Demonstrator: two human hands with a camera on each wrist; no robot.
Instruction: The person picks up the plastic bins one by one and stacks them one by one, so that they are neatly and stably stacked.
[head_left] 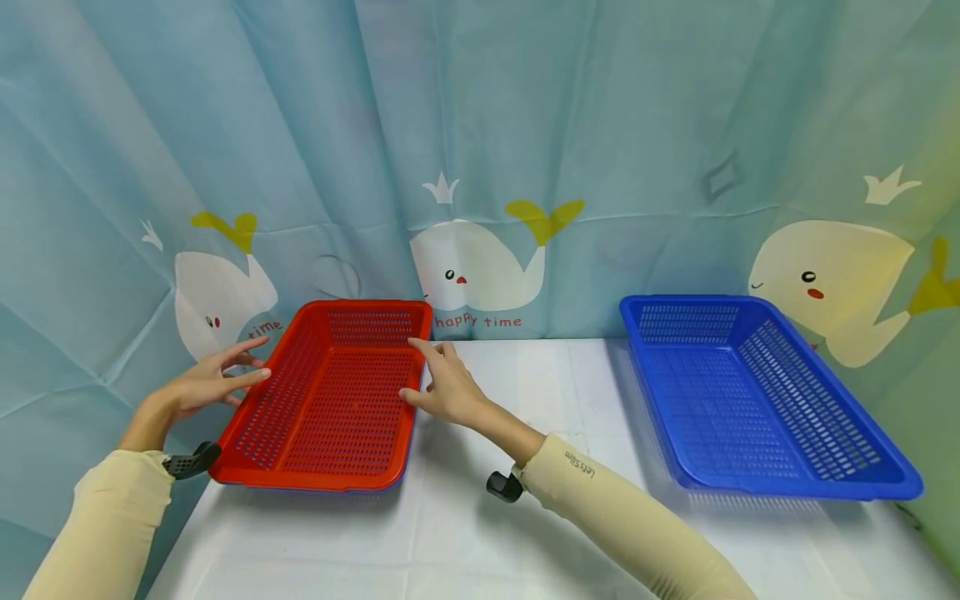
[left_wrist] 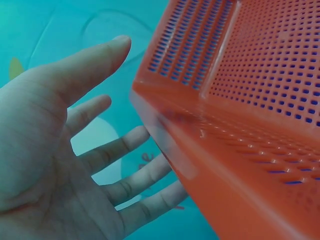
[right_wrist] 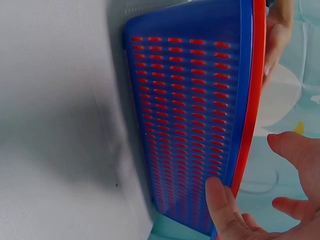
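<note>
Neither hand grips: left hand [head_left: 202, 385] and right hand [head_left: 444, 385], fingers spread, flank the red basket [head_left: 330, 400] at lower left of the head view; the right thumb touches its rim. Likely the grasping step; next both hands must close on the rims. A blue basket [right_wrist: 185, 125] nests beneath, mostly hidden.

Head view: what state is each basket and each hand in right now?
Red basket: empty, nested in a blue basket beneath it, on the table's left edge.
Second blue basket: empty, flat on the white table, apart at right.
Left hand: open, fingers spread at the red basket's left rim.
Right hand: open, thumb touching the right rim.
</note>
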